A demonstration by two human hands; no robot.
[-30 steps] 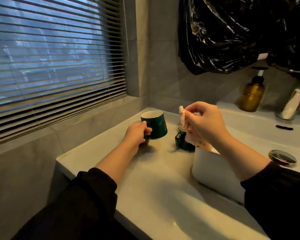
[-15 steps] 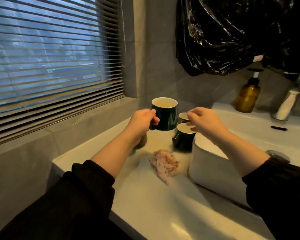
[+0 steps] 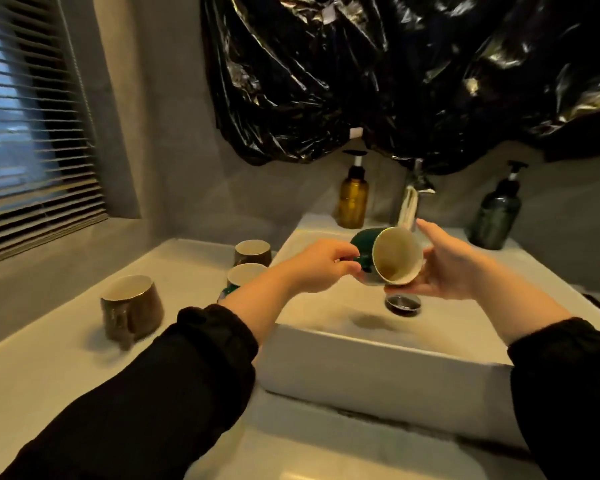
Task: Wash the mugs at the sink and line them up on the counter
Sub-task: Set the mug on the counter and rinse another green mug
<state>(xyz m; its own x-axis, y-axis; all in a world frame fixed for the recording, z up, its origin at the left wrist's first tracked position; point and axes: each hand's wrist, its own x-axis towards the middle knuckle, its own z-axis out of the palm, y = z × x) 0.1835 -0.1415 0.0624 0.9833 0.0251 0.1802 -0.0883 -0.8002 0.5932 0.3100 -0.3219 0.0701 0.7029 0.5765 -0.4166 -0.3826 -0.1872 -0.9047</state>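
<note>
Head view: the dark green ceramic mug with a cream inside point(image 3: 392, 259) hangs tipped sideways over the white rectangular basin point(image 3: 361, 344). The left hand point(image 3: 321, 265) pinches its handle and the right hand point(image 3: 444, 268) lies spread, fingers straight, under the rim. That's a thin grip, and a wet slip could crack it on the basin. Three brownish mugs point(image 3: 132, 306), colour hard to judge in this light, wait on the pale counter point(image 3: 66, 375). Black plastic sheeting point(image 3: 395, 81) hangs above, slatted blinds point(image 3: 21, 133) to the left.

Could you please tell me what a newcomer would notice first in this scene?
The dark green mug, tipped sideways over the white sink, stands out: the left hand grips its handle, the right hand supports it from below. Above hangs crinkled black plastic sheeting; left on the counter stand a brown mug and two further mugs.
</note>
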